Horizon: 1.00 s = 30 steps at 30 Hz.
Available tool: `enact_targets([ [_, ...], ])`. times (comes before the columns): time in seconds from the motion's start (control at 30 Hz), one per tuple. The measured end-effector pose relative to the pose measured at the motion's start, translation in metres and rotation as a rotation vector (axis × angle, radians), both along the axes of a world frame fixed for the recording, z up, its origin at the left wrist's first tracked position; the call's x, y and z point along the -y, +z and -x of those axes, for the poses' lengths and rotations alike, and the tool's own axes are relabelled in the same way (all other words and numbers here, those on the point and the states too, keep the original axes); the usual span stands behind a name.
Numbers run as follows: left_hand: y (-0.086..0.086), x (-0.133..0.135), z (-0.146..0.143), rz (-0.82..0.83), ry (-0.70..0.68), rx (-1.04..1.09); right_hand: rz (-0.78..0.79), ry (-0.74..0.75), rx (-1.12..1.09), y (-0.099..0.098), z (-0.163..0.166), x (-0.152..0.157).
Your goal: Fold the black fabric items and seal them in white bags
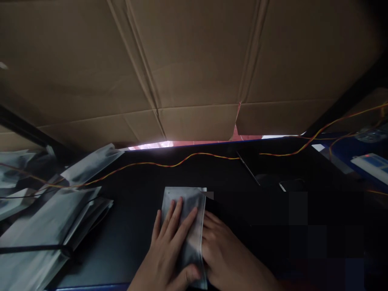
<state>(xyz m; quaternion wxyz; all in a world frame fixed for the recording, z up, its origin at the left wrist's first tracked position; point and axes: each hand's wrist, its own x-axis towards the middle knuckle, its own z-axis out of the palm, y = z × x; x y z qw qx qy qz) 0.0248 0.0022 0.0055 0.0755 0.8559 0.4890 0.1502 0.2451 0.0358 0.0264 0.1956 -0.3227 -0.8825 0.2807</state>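
Left fingers (pixel 175 218) splayed, on smooth rectangular pouch (pixel 192 239); creased cardboard (pixel 197 60) beyond

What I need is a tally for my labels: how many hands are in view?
2: the left hand lies spread on the greyish pouch; the right hand is curled at the pouch's right edge. No other hand shows.
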Motion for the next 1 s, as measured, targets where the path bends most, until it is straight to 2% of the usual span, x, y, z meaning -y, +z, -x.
enact_targets([
  [0.07,0.007,-0.001,0.004,-0.002,-0.031,-0.037,0.011,0.06,-0.023,0.01,-0.013,0.004],
  [0.17,0.016,-0.002,0.0,-0.008,-0.076,-0.075,-0.029,-0.004,-0.003,0.016,-0.021,0.014],
  [0.3,0.018,0.002,-0.015,0.001,-0.066,-0.042,-0.06,-0.172,0.006,0.009,-0.001,0.018],
  [0.37,0.017,0.003,-0.018,0.02,-0.048,-0.003,-0.031,-0.203,-0.008,0.005,0.008,0.013],
  [0.53,0.01,0.001,-0.001,0.051,-0.021,0.067,0.149,0.035,-0.098,0.008,-0.008,-0.004],
  [0.67,0.002,-0.003,0.008,-0.034,-0.014,0.048,0.257,0.018,-0.097,0.014,-0.029,-0.002],
  [0.87,0.011,0.0,-0.002,-0.02,-0.106,-0.014,0.122,0.036,-0.046,-0.003,-0.016,0.017],
  [1.0,0.008,0.001,-0.004,-0.021,-0.086,-0.017,-0.025,-0.087,0.036,-0.01,-0.007,0.024],
])
